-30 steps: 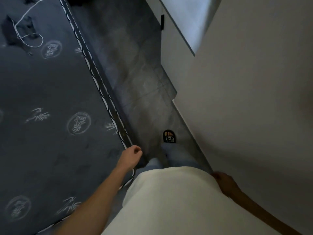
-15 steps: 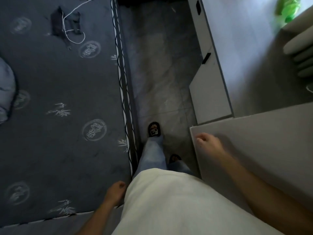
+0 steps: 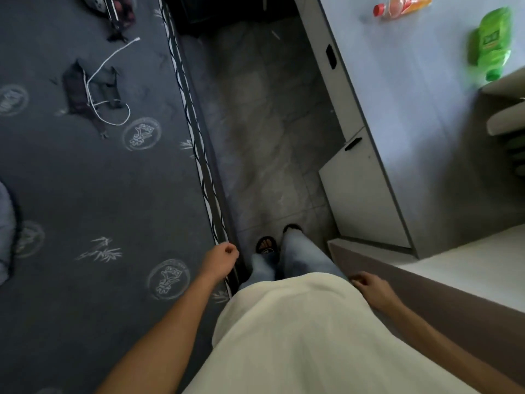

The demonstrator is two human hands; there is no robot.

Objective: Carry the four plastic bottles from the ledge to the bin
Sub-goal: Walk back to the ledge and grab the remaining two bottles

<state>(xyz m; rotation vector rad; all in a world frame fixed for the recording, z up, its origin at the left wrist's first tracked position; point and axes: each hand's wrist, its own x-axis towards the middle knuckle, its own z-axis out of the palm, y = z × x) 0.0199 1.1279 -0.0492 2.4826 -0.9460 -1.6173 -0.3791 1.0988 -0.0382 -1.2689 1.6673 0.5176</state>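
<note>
Two plastic bottles lie on the pale grey ledge (image 3: pixel 403 89) at upper right, and both hands hang empty.

The green plastic bottle (image 3: pixel 493 45) lies on its side near the ledge's right edge, cap toward the camera; the orange plastic bottle with a red cap (image 3: pixel 403 5) lies on its side farther up, apart from the green one and partly cut off by the frame. Both are blurred. The left hand (image 3: pixel 223 258) is loosely curled with fingers folded in, holding nothing, over the striped border of the dark patterned bed cover (image 3: pixel 93 194). The right hand (image 3: pixel 369 287) is also loosely curled and empty, beside the cream shirt (image 3: pixel 298 336) and near a low brown-sided surface (image 3: pixel 443 285). Sandalled feet stand on the grey tiled floor (image 3: pixel 267 123) between the bed and white cabinet doors (image 3: pixel 360 200). A white cord (image 3: pixel 105 81) lies on the bed cover.
</note>
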